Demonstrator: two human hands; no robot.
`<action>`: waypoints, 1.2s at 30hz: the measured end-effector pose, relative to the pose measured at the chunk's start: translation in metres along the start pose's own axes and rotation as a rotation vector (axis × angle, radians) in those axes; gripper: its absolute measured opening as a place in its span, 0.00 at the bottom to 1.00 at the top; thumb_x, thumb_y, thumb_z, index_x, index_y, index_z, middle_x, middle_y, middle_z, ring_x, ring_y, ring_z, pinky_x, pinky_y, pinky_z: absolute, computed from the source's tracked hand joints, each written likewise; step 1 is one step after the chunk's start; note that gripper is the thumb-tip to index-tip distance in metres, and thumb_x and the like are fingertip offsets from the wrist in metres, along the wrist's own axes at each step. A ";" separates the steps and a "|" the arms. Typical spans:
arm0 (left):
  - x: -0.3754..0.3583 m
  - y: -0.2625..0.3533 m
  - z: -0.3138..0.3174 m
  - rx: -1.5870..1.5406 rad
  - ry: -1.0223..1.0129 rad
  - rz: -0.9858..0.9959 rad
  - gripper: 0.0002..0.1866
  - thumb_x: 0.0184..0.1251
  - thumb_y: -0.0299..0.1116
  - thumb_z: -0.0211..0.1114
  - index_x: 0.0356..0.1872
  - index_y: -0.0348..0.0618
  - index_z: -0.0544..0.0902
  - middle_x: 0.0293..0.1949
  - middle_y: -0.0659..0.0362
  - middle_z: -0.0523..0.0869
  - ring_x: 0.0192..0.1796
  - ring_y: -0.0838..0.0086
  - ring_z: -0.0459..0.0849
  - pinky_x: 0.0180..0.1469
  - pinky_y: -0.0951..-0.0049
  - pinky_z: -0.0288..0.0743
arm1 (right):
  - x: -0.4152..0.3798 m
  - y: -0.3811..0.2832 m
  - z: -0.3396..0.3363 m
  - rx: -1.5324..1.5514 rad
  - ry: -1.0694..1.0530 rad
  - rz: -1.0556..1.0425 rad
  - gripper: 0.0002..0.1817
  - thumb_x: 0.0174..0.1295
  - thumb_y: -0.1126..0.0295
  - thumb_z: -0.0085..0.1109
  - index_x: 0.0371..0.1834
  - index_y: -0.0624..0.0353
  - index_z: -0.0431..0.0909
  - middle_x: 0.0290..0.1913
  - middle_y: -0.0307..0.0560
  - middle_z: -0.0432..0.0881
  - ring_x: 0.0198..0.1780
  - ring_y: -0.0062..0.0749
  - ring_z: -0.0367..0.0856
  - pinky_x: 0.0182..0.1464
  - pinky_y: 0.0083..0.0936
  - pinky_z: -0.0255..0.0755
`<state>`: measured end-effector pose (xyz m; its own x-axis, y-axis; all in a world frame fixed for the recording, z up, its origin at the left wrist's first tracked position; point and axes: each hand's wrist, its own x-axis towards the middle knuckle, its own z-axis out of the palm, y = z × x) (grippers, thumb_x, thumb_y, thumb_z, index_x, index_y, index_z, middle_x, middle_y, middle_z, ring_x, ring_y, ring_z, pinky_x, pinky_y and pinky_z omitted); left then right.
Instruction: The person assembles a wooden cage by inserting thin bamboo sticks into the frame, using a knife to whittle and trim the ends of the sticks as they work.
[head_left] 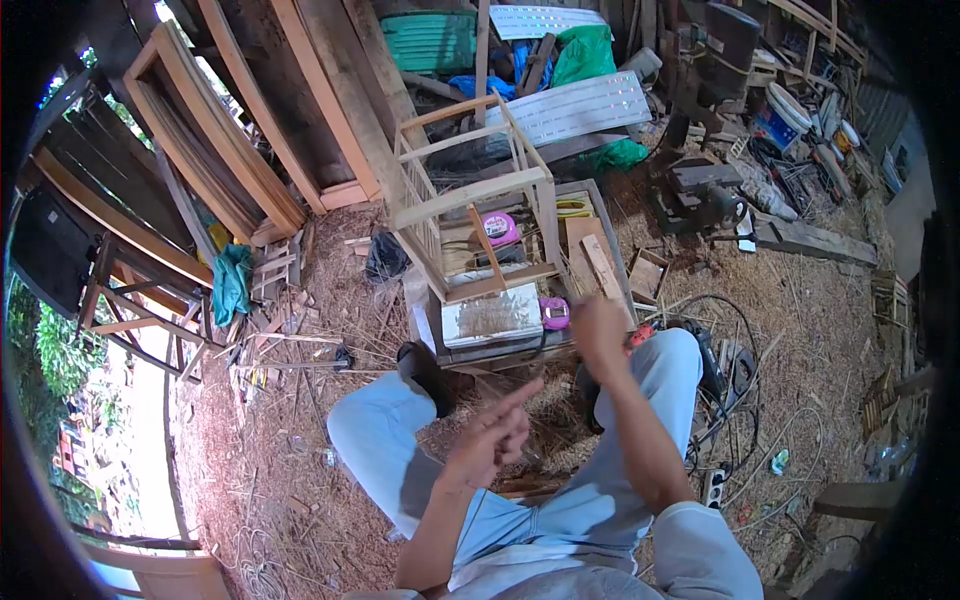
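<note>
Left hand [487,440] is up over the lap, index finger stuck out, rest curled, can't tell if anything's pinched in there. Right hand [600,340] is farther out, too blurry to tell its grip, just right of the purple tape measure [554,313] lying near the wooden frame [470,198] on a low bench [455,355].

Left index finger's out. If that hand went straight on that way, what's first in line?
Probably the person's own right hand: in the picture it sits right along the line the left hand points. Depth is unclear from one view, so it could pass above or below.
</note>
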<state>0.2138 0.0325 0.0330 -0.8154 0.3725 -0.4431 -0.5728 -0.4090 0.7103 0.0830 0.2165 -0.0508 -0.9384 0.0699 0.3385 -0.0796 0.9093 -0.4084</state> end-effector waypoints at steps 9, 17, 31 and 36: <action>0.000 0.014 -0.031 0.611 0.268 0.412 0.08 0.68 0.31 0.57 0.43 0.40 0.74 0.26 0.62 0.79 0.23 0.83 0.71 0.23 0.82 0.64 | -0.022 -0.054 -0.035 1.508 -0.527 0.240 0.05 0.61 0.70 0.57 0.31 0.59 0.79 0.23 0.34 0.74 0.19 0.16 0.63 0.19 0.18 0.56; -0.011 0.041 -0.037 1.282 0.533 0.691 0.05 0.61 0.28 0.61 0.37 0.40 0.79 0.31 0.51 0.83 0.32 0.63 0.81 0.39 0.71 0.73 | -0.028 -0.066 -0.026 1.410 -0.493 0.067 0.06 0.60 0.71 0.60 0.32 0.62 0.80 0.27 0.40 0.82 0.18 0.10 0.65 0.18 0.12 0.55; 0.011 0.018 -0.029 0.720 0.557 0.726 0.12 0.68 0.32 0.58 0.48 0.37 0.77 0.37 0.58 0.83 0.40 0.78 0.80 0.44 0.78 0.74 | -0.059 -0.093 -0.024 1.479 -0.581 0.216 0.09 0.56 0.73 0.65 0.38 0.64 0.82 0.36 0.41 0.83 0.37 0.18 0.78 0.38 0.17 0.71; 0.005 0.023 -0.021 1.025 0.679 0.893 0.06 0.63 0.24 0.60 0.39 0.35 0.80 0.35 0.56 0.84 0.37 0.72 0.82 0.42 0.76 0.74 | -0.060 -0.088 -0.022 1.395 -0.564 0.003 0.09 0.59 0.74 0.61 0.41 0.64 0.80 0.37 0.41 0.83 0.40 0.19 0.77 0.42 0.17 0.70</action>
<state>0.1949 0.0075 0.0360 -0.8997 -0.2356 0.3674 0.1841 0.5583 0.8089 0.1534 0.1414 -0.0169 -0.9159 -0.3867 0.1073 -0.0201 -0.2229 -0.9746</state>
